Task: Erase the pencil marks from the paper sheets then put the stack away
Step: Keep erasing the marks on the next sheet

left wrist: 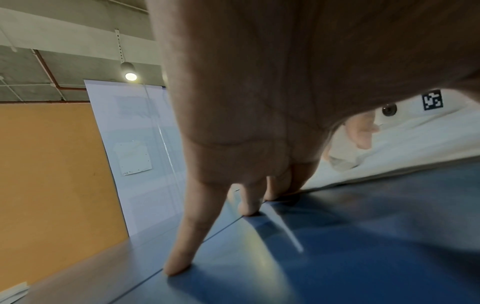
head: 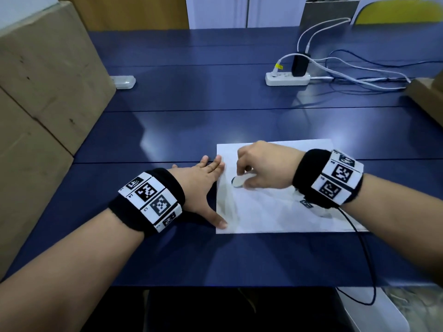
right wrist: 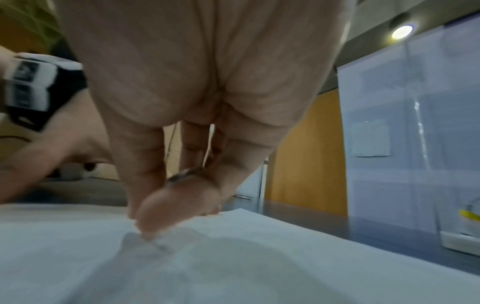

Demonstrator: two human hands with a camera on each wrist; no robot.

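Observation:
White paper (head: 275, 212) lies flat on the blue table (head: 191, 130), near its front edge. My left hand (head: 206, 185) lies open, its fingers and thumb pressing the paper's left edge. The right hand (head: 243, 176) hovers over the sheet's upper left and pinches a white eraser (head: 238, 182), whose dark-smudged tip touches the paper. The right wrist view shows this hand's fingertips (right wrist: 155, 216) down on the paper (right wrist: 233, 257) around the eraser (right wrist: 184, 174). In the left wrist view, spread fingers (left wrist: 179, 263) rest on the table beside the paper (left wrist: 415, 139). I see no clear pencil marks.
Large cardboard boxes (head: 43, 80) stand along the left side. A white power strip (head: 286, 77) with a black adapter and trailing cables sits at the back right, beside another box (head: 426, 97). A small white object (head: 123, 82) lies at the back left. A black cable (head: 366, 259) hangs from my right wrist.

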